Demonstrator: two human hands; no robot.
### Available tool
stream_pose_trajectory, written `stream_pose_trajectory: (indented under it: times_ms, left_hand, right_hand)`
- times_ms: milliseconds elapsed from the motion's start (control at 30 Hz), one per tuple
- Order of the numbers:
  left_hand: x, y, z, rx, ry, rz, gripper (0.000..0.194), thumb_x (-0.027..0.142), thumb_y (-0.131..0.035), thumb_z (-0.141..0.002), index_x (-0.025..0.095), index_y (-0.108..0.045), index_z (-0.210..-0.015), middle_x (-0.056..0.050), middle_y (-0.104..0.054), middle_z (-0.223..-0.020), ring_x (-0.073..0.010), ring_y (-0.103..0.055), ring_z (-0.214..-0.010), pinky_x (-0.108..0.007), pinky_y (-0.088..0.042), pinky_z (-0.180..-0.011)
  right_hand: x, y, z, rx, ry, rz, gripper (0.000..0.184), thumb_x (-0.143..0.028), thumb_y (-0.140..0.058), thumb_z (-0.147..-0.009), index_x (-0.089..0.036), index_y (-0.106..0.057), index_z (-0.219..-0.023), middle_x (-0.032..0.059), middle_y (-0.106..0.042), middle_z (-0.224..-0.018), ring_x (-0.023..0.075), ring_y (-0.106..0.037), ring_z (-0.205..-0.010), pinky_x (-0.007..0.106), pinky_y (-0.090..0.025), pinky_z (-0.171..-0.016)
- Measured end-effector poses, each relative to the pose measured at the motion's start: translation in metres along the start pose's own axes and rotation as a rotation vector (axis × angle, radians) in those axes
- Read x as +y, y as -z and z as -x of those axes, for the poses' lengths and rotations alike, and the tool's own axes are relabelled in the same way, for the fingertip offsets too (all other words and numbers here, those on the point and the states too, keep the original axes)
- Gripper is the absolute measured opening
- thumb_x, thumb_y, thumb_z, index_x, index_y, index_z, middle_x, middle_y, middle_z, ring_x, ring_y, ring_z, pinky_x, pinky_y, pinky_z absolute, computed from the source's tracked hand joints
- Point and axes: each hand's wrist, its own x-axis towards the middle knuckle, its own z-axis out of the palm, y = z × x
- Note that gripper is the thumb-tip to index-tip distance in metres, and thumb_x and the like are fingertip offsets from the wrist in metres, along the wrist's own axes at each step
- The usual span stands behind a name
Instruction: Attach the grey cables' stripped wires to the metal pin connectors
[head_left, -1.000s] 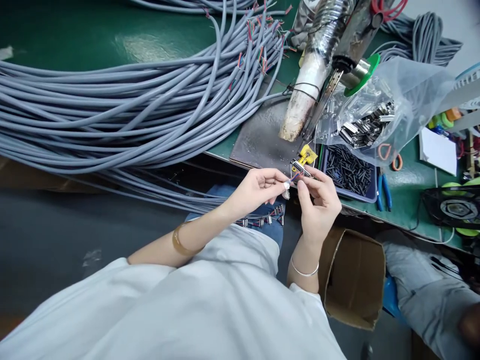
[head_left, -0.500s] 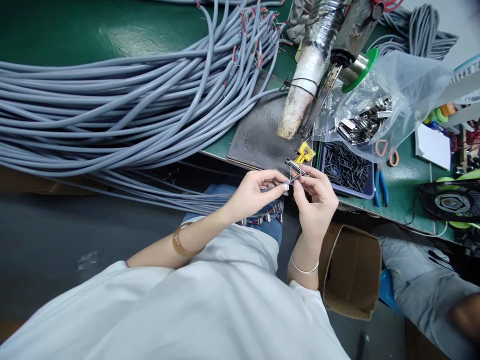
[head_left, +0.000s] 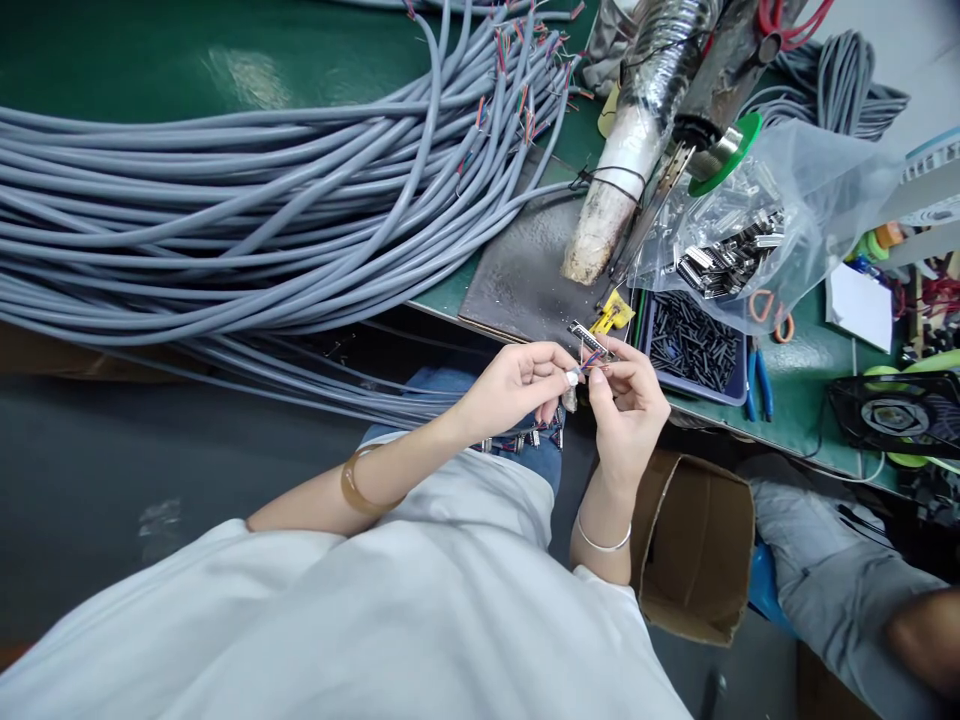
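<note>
My left hand [head_left: 517,385] is closed in a pinch on the end of a grey cable, whose thin coloured wires [head_left: 589,361] fan out towards the right. The fingertips of my right hand [head_left: 630,400] are pressed together on those wires; exactly which strands they grip is too small to tell. Just beyond the fingertips, a D-sub connector [head_left: 588,337] with a row of contacts sits against a yellow holder [head_left: 613,313] at the bench edge. Below my left hand, several wired connectors [head_left: 534,438] rest over my lap.
A large bundle of grey cables [head_left: 300,220] covers the left bench. To the right are a soldering iron [head_left: 660,200], a solder spool [head_left: 724,155], a bag of connectors [head_left: 727,250], a bin of black sleeves [head_left: 694,345], and blue pliers [head_left: 757,383]. A cardboard box [head_left: 697,550] stands below, beside a seated person [head_left: 832,560].
The coloured wires are spread further apart between my hands. My right fingers have shifted slightly down and left. The whole view has moved a little.
</note>
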Motion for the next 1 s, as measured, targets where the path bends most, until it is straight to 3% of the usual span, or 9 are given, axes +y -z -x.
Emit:
stream_pose_trajectory:
  times_ms: [233,433,667,867,1000]
  left_hand:
    - [0.002,0.0,0.0001,0.007,-0.013,0.013,0.024,0.035,-0.069,-0.087,0.013,-0.061,-0.088,0.004,-0.057,-0.059,-0.0052,-0.049,-0.044,-0.017,-0.036,-0.043]
    - [0.0031,-0.0001,-0.0006,0.012,-0.04,-0.047,0.019,0.031,-0.067,-0.088,0.013,-0.061,-0.086,0.004,-0.056,-0.06,-0.0046,-0.048,-0.046,-0.017,-0.036,-0.045]
    - [-0.0013,-0.0011,-0.0009,0.002,-0.064,-0.075,0.012,0.023,-0.067,-0.086,0.013,-0.061,-0.084,0.004,-0.057,-0.064,-0.0036,-0.049,-0.05,-0.016,-0.038,-0.048]
    - [-0.0006,-0.0012,-0.002,0.002,0.036,0.044,0.021,0.03,-0.073,-0.083,0.012,-0.064,-0.089,0.006,-0.054,-0.058,-0.0029,-0.039,-0.045,-0.017,-0.028,-0.043]
    - [0.0007,-0.0031,-0.0025,0.086,-0.011,0.127,0.029,0.036,-0.08,-0.078,0.014,-0.067,-0.092,0.008,-0.049,-0.057,-0.002,-0.035,-0.045,-0.017,-0.024,-0.042]
  right_hand:
    - [0.0003,-0.0033,0.0008,0.018,-0.007,0.007,0.008,-0.026,-0.068,-0.089,-0.021,-0.068,-0.083,0.0086,-0.071,-0.118,0.0211,-0.074,-0.101,0.039,-0.063,-0.088]
    - [0.0014,-0.0017,-0.0002,-0.005,-0.019,-0.011,0.006,-0.027,-0.07,-0.088,-0.021,-0.07,-0.085,0.0081,-0.072,-0.117,0.0202,-0.074,-0.1,0.036,-0.064,-0.085]
    - [0.002,0.0,-0.0005,-0.003,-0.015,-0.004,0.01,-0.029,-0.073,-0.086,-0.021,-0.068,-0.086,0.0099,-0.07,-0.12,0.0222,-0.075,-0.103,0.04,-0.064,-0.09]
    - [-0.0008,0.0,-0.0003,-0.003,-0.011,-0.049,0.012,-0.028,-0.069,-0.088,-0.02,-0.063,-0.082,0.0098,-0.069,-0.122,0.0229,-0.075,-0.105,0.043,-0.063,-0.096]
    - [0.0002,-0.0035,0.0032,-0.026,-0.011,-0.058,0.011,-0.027,-0.069,-0.088,-0.02,-0.064,-0.082,0.0091,-0.07,-0.119,0.0224,-0.075,-0.106,0.042,-0.064,-0.095]
